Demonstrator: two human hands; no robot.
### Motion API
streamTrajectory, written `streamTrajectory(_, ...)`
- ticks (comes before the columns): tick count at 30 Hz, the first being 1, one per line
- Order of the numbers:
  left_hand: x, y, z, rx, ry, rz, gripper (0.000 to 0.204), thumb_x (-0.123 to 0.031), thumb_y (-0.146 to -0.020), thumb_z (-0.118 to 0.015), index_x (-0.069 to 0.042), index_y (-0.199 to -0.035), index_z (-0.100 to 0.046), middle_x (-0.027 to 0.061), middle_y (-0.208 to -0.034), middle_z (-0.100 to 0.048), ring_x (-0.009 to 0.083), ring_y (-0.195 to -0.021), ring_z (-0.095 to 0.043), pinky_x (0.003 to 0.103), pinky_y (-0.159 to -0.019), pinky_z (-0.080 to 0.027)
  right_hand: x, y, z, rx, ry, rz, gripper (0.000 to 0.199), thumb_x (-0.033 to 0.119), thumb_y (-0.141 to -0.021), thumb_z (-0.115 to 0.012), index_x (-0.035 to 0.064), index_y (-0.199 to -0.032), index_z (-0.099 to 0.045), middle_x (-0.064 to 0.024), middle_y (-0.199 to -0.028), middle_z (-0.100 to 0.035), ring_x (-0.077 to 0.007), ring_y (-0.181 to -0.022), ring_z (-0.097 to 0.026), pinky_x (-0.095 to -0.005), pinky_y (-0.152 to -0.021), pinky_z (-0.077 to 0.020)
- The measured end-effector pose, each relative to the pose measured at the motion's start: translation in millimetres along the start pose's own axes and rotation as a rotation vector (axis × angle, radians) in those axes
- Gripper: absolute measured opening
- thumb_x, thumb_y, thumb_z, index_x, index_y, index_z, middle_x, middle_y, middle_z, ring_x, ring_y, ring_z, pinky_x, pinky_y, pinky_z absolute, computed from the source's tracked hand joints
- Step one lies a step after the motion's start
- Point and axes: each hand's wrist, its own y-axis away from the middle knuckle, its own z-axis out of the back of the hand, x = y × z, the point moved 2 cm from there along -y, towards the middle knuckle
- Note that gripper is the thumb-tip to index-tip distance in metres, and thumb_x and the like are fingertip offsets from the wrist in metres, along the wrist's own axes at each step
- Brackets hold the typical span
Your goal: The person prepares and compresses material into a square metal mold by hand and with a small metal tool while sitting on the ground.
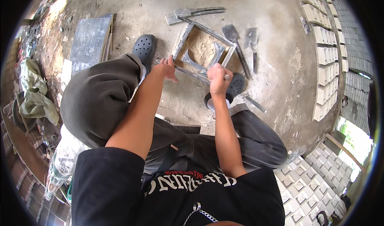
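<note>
In the head view, sand [203, 46] is held by a frame [184, 41] on the floor [286, 38]. At its near-left corner, the left hand [167, 68] is loosely opened; at its near-right corner, a handle [227, 77] is clenched by the right hand [219, 79], grip closed.

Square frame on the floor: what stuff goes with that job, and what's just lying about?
Seem part of the job: square frame, pale powder inside it, handled tool in the right hand, flat-bladed trowels nearby.
Probably just lying about: crumpled green cloth, grey board.

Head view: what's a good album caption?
Left hand and right hand at a frame holding pale powder, tools lying nearby.
</note>
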Motion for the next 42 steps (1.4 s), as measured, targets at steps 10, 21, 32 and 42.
streamTrajectory(10, 0.1, 0.2, 6.2, 0.046, -0.009, 0.006, 0.131, -0.070, -0.070, -0.060, 0.015, -0.136, 0.015, 0.0334, -0.147, -0.009, 0.0430, -0.139, -0.008, 0.042, -0.112, -0.020, 0.3, 2.7, 8.0, 0.026, 0.137, -0.077, 0.037, 0.013, -0.086, -0.048, 0.0039, -0.053, -0.036, 0.0023, -0.051, -0.036, -0.0055, -0.048, -0.032, -0.0273, -0.046, -0.0249)
streamTrajectory(21, -1.3, -10.5, -1.2, -0.001, 0.077, 0.018, 0.130, -0.059, -0.067, -0.070, 0.004, -0.141, 0.017, 0.0259, -0.149, -0.017, 0.0401, -0.140, -0.007, 0.049, -0.110, -0.023, -19.4, 11.8, 20.9, 0.134, 0.217, -0.064, 0.033, 0.006, -0.084, -0.044, 0.0006, -0.053, -0.034, 0.0004, -0.050, -0.035, -0.0076, -0.045, -0.031, -0.0277, -0.044, -0.0227)
streamTrajectory(32, 1.6, -6.1, -0.2, -0.031, 0.082, 0.033, 0.129, -0.060, -0.067, -0.069, 0.002, -0.142, 0.015, 0.0197, -0.152, -0.010, 0.0411, -0.140, -0.007, 0.049, -0.110, -0.024, -2.6, 13.9, 25.8, 0.057, 0.081, 0.063, 0.037, 0.008, -0.088, -0.043, 0.0027, -0.053, -0.032, 0.0010, -0.050, -0.035, -0.0081, -0.044, -0.031, -0.0282, -0.043, -0.0236)
streamTrajectory(42, -9.4, 10.1, 10.0, 0.026, 0.032, 0.010, 0.129, -0.065, -0.071, -0.063, 0.012, -0.137, 0.016, 0.0257, -0.150, -0.010, 0.0396, -0.140, -0.007, 0.044, -0.111, -0.023, -3.0, 20.1, 29.5, 0.001, 0.107, 0.084, 0.039, 0.010, -0.089, -0.040, 0.0067, -0.052, -0.028, 0.0005, -0.048, -0.029, -0.0096, -0.043, -0.026, -0.0285, -0.044, -0.0213)
